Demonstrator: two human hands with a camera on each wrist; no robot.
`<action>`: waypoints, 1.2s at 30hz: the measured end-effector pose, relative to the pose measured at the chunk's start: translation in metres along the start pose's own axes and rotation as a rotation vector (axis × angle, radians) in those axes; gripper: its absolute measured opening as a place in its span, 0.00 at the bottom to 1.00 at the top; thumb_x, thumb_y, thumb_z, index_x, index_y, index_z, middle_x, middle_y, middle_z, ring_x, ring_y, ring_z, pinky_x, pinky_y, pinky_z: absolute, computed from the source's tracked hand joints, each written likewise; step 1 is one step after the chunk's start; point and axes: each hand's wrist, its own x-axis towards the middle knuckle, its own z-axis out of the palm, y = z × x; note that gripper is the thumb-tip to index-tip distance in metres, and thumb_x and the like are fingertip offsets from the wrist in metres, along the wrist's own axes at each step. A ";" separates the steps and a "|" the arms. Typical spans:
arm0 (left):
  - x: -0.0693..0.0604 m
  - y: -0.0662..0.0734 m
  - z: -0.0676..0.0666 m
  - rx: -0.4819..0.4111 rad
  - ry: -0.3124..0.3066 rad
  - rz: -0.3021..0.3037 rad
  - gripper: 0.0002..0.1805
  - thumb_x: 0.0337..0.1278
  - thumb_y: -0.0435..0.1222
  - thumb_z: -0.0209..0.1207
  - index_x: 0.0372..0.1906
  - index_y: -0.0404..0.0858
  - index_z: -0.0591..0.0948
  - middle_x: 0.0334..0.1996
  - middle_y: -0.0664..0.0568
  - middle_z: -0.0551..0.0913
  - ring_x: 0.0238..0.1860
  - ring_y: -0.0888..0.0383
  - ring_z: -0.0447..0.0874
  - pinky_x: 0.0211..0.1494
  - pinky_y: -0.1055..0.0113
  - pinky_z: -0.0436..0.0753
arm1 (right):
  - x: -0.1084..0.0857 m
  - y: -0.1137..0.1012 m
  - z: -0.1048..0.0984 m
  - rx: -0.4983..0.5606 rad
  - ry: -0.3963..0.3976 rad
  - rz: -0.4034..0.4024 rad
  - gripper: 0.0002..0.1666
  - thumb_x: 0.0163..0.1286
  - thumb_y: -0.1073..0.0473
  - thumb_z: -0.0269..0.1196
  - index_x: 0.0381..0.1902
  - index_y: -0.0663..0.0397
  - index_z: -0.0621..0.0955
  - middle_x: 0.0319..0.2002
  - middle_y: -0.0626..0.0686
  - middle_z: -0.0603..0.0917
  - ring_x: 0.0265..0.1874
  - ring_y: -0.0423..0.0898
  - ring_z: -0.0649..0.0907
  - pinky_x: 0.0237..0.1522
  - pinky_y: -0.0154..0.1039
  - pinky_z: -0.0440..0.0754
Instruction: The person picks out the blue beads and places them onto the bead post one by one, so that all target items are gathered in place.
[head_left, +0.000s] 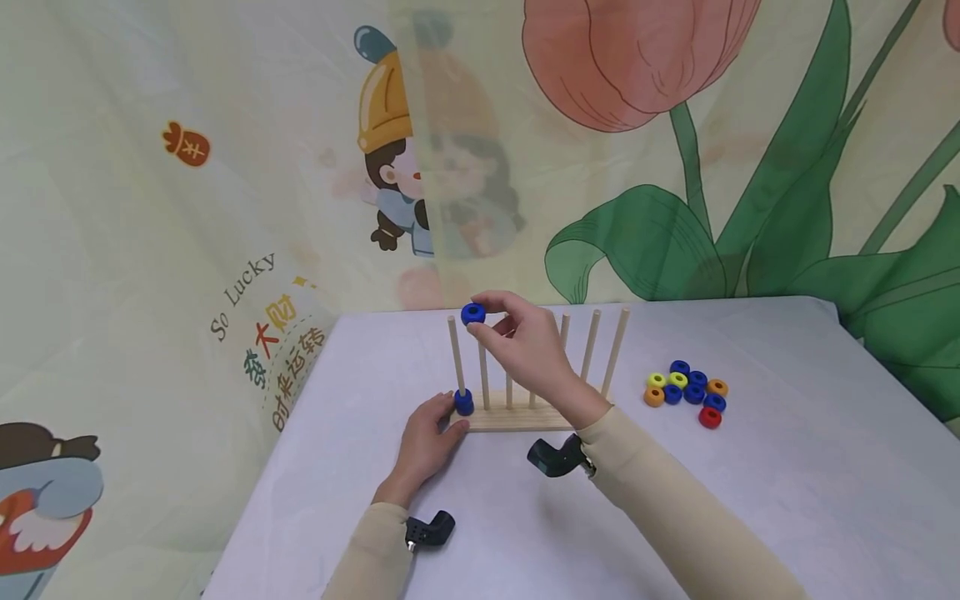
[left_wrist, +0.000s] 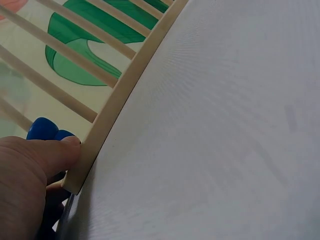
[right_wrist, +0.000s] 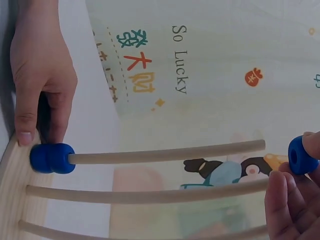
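A wooden stand (head_left: 517,422) carries a row of several upright pegs. Between thumb and fingers, my right hand (head_left: 534,346) pinches a blue bead (right_wrist: 294,157) with a hole through it. That bead is up near the top of the leftmost peg (right_wrist: 165,152), apart from it in the right wrist view. Two blue beads (right_wrist: 52,158) are stacked at the foot of this same peg. My left hand (head_left: 424,443) grips the left end of the stand's base, thumb at the front (left_wrist: 62,152); its other fingers are mostly hidden in the left wrist view.
Right of the stand, a loose group of beads lies on the white-covered table (head_left: 787,500): several blue beads (head_left: 694,393), two yellow beads (head_left: 678,381), two orange beads (head_left: 654,397) and a red bead (head_left: 709,417). A printed curtain (head_left: 465,275) hangs behind the table.
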 end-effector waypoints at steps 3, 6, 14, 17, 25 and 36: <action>0.000 0.000 -0.001 0.001 -0.004 0.003 0.26 0.59 0.39 0.65 0.60 0.32 0.78 0.61 0.41 0.77 0.67 0.42 0.69 0.70 0.45 0.66 | 0.006 -0.002 0.006 -0.030 -0.007 -0.020 0.18 0.65 0.58 0.68 0.53 0.50 0.82 0.46 0.48 0.86 0.25 0.40 0.82 0.25 0.36 0.81; 0.000 0.000 -0.001 0.000 -0.005 0.005 0.26 0.59 0.40 0.65 0.61 0.33 0.77 0.62 0.41 0.77 0.67 0.42 0.69 0.70 0.46 0.65 | 0.009 -0.004 0.011 -0.073 -0.011 -0.036 0.18 0.65 0.58 0.68 0.53 0.50 0.82 0.46 0.47 0.87 0.24 0.39 0.82 0.26 0.35 0.80; 0.001 0.000 0.000 0.011 -0.006 -0.002 0.27 0.59 0.40 0.65 0.61 0.33 0.77 0.62 0.42 0.77 0.67 0.43 0.69 0.70 0.46 0.66 | 0.014 -0.001 0.021 -0.134 -0.003 -0.023 0.17 0.65 0.56 0.68 0.52 0.50 0.83 0.42 0.46 0.87 0.23 0.40 0.78 0.22 0.33 0.73; 0.001 0.000 0.001 0.016 -0.005 -0.001 0.26 0.59 0.40 0.65 0.61 0.34 0.78 0.62 0.42 0.77 0.67 0.43 0.70 0.70 0.46 0.66 | 0.014 0.000 0.023 -0.145 0.003 -0.015 0.17 0.65 0.55 0.68 0.52 0.51 0.83 0.42 0.47 0.88 0.20 0.40 0.77 0.20 0.33 0.71; 0.001 -0.001 0.001 0.013 -0.003 -0.011 0.26 0.59 0.40 0.65 0.61 0.34 0.78 0.61 0.42 0.78 0.67 0.43 0.70 0.70 0.46 0.66 | 0.017 0.001 0.026 -0.219 0.018 -0.032 0.17 0.64 0.55 0.69 0.50 0.51 0.83 0.39 0.46 0.88 0.21 0.41 0.74 0.21 0.33 0.67; 0.000 -0.003 0.001 0.019 0.004 -0.008 0.26 0.59 0.40 0.65 0.61 0.34 0.78 0.61 0.41 0.78 0.66 0.43 0.71 0.69 0.46 0.67 | 0.014 0.005 0.029 -0.244 -0.003 -0.023 0.17 0.64 0.56 0.69 0.50 0.51 0.83 0.38 0.45 0.87 0.21 0.40 0.73 0.21 0.33 0.68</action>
